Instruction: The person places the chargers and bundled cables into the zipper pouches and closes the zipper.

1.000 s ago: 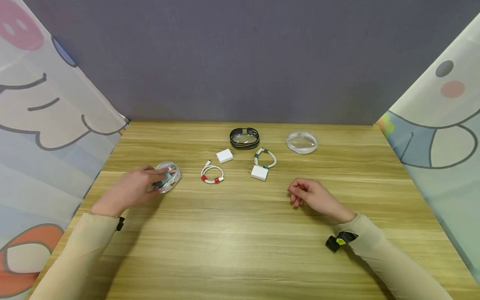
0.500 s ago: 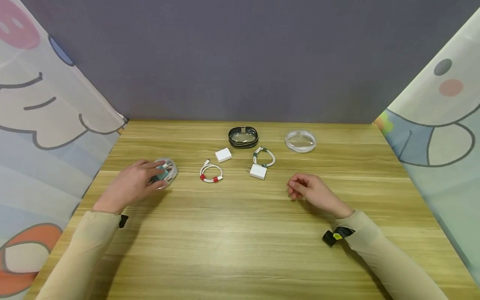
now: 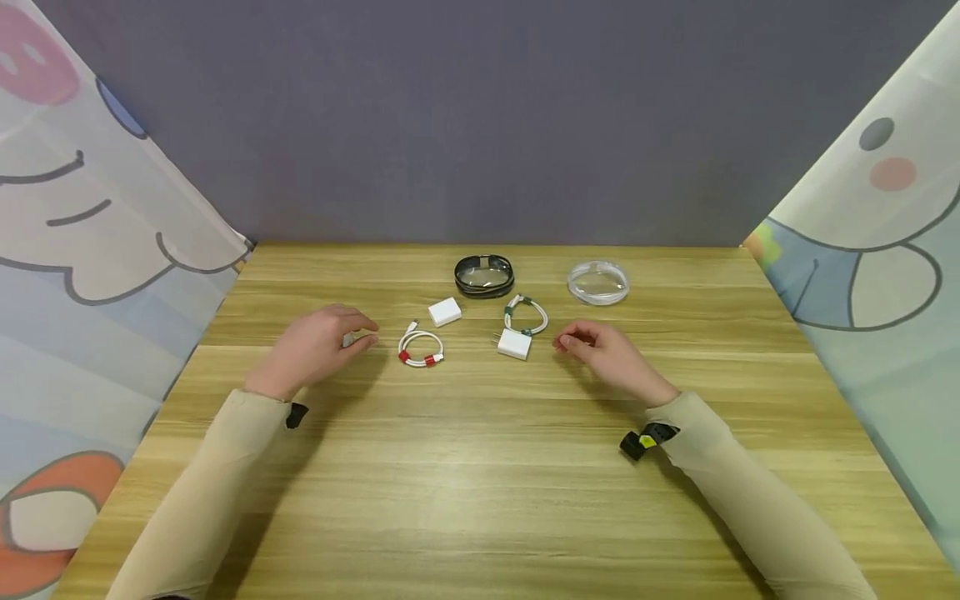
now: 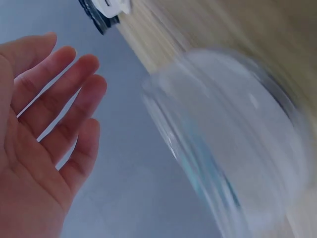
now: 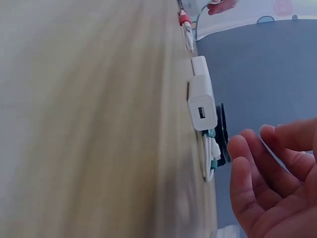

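Note:
My left hand (image 3: 315, 350) is over the left part of the table, fingers extended and apart, holding nothing. In the left wrist view a clear round case (image 4: 233, 134), blurred, with something teal inside, stands beside that hand; in the head view the hand mostly hides it. My right hand (image 3: 611, 358), fingers loosely bent and holding nothing, is just right of a white plug charger (image 3: 514, 344). That charger lies against a white cable with green ties (image 3: 545, 320). Between the hands are a coiled white cable with red ties (image 3: 405, 357) and a second white charger (image 3: 445, 312).
Behind the chargers sits a black-rimmed round item (image 3: 483, 292) with a see-through middle. Right of it lies a clear round lid-like piece (image 3: 597, 297). A grey panel (image 3: 480, 125) closes off the back of the wooden table (image 3: 450, 483); printed cloths hang at both sides.
My left hand has come off the clear round case and moved right, towards the red-tied cable. My right hand has shifted slightly left and farther back, closer to the plug charger.

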{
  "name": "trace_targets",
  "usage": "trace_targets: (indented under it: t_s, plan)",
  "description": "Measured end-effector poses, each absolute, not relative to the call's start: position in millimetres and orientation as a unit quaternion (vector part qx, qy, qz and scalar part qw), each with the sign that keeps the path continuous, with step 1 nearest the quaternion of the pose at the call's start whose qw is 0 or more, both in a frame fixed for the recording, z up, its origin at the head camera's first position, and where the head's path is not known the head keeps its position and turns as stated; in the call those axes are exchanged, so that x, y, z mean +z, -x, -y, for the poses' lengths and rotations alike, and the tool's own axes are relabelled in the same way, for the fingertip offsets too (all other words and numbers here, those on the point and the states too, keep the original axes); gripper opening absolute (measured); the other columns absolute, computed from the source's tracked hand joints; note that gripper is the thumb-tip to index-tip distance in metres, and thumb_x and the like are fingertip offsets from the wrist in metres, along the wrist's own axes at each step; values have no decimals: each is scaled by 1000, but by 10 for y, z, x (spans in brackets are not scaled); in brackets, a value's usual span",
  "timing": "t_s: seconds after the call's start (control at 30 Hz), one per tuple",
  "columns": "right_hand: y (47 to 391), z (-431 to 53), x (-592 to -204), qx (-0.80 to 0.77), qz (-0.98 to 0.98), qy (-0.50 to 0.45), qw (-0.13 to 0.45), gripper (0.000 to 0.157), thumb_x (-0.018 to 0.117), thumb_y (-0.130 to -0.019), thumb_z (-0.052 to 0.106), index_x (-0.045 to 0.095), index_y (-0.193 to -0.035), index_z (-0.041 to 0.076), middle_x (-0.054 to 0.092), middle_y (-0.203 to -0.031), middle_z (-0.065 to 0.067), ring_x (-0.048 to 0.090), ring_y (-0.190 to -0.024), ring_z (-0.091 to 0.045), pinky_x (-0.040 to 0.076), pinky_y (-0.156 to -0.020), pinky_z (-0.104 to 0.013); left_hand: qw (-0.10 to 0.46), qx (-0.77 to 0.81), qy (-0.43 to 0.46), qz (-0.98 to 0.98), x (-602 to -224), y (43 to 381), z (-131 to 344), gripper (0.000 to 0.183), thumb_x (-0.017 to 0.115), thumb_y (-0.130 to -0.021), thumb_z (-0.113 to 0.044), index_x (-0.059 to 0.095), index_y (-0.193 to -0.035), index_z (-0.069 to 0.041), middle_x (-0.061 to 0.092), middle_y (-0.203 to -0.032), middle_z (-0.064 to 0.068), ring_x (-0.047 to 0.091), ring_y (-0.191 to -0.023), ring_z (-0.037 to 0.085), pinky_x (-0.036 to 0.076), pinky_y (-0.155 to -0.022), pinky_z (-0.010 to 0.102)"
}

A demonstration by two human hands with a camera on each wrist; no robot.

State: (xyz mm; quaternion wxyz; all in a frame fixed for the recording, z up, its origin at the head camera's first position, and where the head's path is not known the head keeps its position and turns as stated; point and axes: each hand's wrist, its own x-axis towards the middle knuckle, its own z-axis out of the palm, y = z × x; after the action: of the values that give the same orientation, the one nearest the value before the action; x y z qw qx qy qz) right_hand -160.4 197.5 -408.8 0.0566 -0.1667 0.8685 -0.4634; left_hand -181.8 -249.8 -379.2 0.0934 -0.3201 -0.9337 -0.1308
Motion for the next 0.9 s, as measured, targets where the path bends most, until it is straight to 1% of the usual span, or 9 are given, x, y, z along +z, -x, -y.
trace_targets:
  t_s: [0.1, 0.23, 0.33, 0.4, 0.57, 0.73, 0.83, 0.9]
  plan:
    - [1720, -1910, -4069, -461, -870, 173, 38, 17, 57, -102, 12, 71, -106, 2, 72, -99, -12, 67, -90, -29, 51, -74, -29, 76, -139, 313, 937, -3795, 1888, 2396, 22, 70, -94, -26, 76, -109, -11, 73, -107, 4, 67, -102, 26, 52, -85, 49]
    - [1876, -1832, -4056, -469, -866, 171, 33, 20, 57, -102, 13, 70, -110, 0, 71, -104, -13, 66, -98, -29, 50, -84, -35, 36, -143, 299, 943, -3795, 1970, 2266, 30, 67, -96, -32, 73, -118, -12, 72, -113, 3, 66, -106, 25, 51, -89, 48]
    - [1991, -1771, -4038, -479, -861, 168, 36, 21, 55, -103, 12, 70, -111, 0, 71, -109, -12, 64, -103, -29, 48, -88, -38, 5, -149, 292, 945, -3795, 2041, 2175, 36, 66, -97, -32, 68, -126, -11, 70, -118, 5, 65, -108, 25, 51, -90, 48]
    - [2080, -1725, -4020, -485, -857, 170, 34, 21, 55, -103, 12, 69, -113, 0, 70, -112, -13, 62, -106, -29, 48, -89, -37, -6, -154, 291, 944, -3789, 2091, 2117, 38, 66, -97, -30, 66, -129, -10, 69, -120, 6, 65, -108, 26, 51, -90, 48]
    - [2281, -1600, -3983, -492, -852, 177, 35, 25, 54, -104, 16, 67, -117, -1, 68, -118, -14, 61, -109, -29, 48, -89, -37, -13, -174, 286, 942, -3802, 2223, 1983, 37, 67, -96, -27, 66, -128, -8, 68, -122, 7, 64, -106, 27, 51, -88, 47]
    - [2438, -1506, -3980, -477, -860, 181, 31, 30, 52, -105, 21, 67, -120, -1, 68, -119, -14, 61, -109, -28, 48, -93, -43, -25, -202, 270, 941, -3821, 2333, 1880, 38, 67, -95, -28, 67, -128, -10, 69, -120, 5, 63, -104, 26, 51, -85, 46]
    - [2509, -1464, -3980, -454, -869, 196, 14, 27, 55, -104, 19, 67, -119, 0, 67, -121, -13, 61, -113, -28, 48, -97, -44, -33, -220, 267, 938, -3833, 2390, 1843, 38, 67, -95, -27, 66, -128, -10, 69, -120, 5, 63, -104, 26, 50, -85, 45]
    - [2557, -1439, -3976, -439, -873, 211, 5, 24, 58, -102, 15, 68, -118, 0, 64, -127, -13, 59, -118, -29, 48, -98, -43, -37, -231, 267, 935, -3843, 2424, 1828, 37, 68, -94, -26, 67, -127, -10, 69, -119, 4, 63, -104, 25, 51, -86, 45]
